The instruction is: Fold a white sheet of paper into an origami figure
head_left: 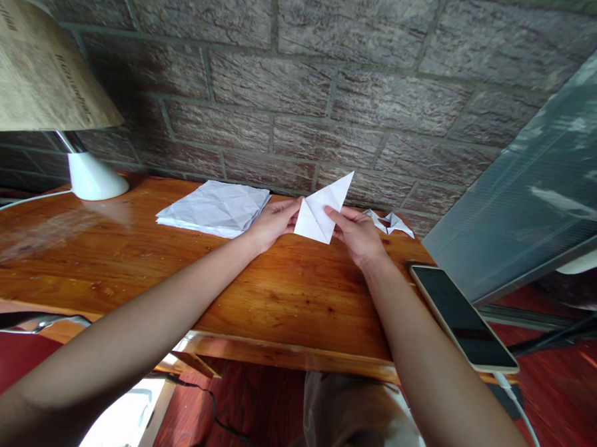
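A folded piece of white paper (pixel 321 211) with a long point toward the upper right is held up between both hands, over the wooden desk (pixel 294 297). My left hand (pixel 274 223) pinches its left edge, the fingertips partly hidden behind it. On the right side, my right hand (pixel 357 233) grips it with the thumb on the front face and the other fingers behind. Just left of my left hand lies a stack of creased white paper sheets (pixel 214 206). Beyond my right hand rests a small folded paper shape (pixel 396 223), partly covered by that hand.
A lamp with a white base (pixel 95 176) and a printed shade (pixel 41 63) stands at the left. At the right edge lies a phone (pixel 466 319) with a white cable (pixel 521 408) plugged in. A brick-patterned wall (pixel 296 83) rises behind the desk.
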Demonstrator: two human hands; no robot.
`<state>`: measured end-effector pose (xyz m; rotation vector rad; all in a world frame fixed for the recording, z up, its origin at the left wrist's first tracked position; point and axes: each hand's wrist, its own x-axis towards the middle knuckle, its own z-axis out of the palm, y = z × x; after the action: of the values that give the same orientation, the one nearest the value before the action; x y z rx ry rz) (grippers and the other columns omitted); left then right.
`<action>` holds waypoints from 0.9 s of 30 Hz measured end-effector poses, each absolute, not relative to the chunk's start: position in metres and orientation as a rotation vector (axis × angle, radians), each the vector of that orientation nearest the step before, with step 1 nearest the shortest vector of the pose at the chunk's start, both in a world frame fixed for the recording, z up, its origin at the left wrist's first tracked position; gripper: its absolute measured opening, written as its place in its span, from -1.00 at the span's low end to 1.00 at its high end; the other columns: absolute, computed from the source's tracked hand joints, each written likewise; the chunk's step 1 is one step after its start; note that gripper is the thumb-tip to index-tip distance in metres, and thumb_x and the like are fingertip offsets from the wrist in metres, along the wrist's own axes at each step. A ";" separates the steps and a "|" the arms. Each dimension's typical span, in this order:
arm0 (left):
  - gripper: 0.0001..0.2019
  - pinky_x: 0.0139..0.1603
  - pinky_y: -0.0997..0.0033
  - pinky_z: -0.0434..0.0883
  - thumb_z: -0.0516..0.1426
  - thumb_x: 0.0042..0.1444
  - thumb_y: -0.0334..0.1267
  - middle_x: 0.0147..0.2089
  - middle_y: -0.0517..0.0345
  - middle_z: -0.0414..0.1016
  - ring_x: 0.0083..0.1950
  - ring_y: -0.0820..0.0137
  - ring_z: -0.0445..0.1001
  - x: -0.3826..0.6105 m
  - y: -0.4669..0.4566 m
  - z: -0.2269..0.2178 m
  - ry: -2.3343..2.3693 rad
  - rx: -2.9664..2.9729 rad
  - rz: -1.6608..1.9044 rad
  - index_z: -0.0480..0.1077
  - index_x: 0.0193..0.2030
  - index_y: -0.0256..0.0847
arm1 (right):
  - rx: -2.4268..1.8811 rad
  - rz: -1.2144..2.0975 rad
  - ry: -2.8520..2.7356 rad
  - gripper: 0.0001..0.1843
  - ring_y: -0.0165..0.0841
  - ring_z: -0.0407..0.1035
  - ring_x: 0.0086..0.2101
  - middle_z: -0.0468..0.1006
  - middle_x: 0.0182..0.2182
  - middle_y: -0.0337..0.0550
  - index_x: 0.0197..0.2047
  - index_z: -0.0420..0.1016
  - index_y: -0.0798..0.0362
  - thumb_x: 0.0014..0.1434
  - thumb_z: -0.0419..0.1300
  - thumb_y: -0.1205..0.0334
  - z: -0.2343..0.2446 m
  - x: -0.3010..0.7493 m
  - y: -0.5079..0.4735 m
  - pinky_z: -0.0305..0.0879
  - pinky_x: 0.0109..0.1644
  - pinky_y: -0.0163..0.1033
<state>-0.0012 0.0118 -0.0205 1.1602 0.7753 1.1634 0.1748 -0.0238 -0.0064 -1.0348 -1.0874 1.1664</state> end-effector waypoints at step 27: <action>-0.55 -0.13 0.34 0.42 0.43 -0.17 0.07 -0.15 0.06 0.68 -0.19 0.28 0.55 -0.001 0.004 -0.019 0.723 1.327 1.304 0.66 -0.21 -0.20 | -1.082 1.128 -1.239 -0.56 -0.36 0.45 -0.38 0.68 -0.24 -0.10 -0.24 0.62 0.07 -0.20 0.51 0.08 -0.010 0.168 -0.028 0.26 -0.48 -0.36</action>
<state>-0.0014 0.0038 -0.0187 1.3271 0.7228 1.3037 0.1679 -0.0277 -0.0102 -1.0817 -1.2390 1.1279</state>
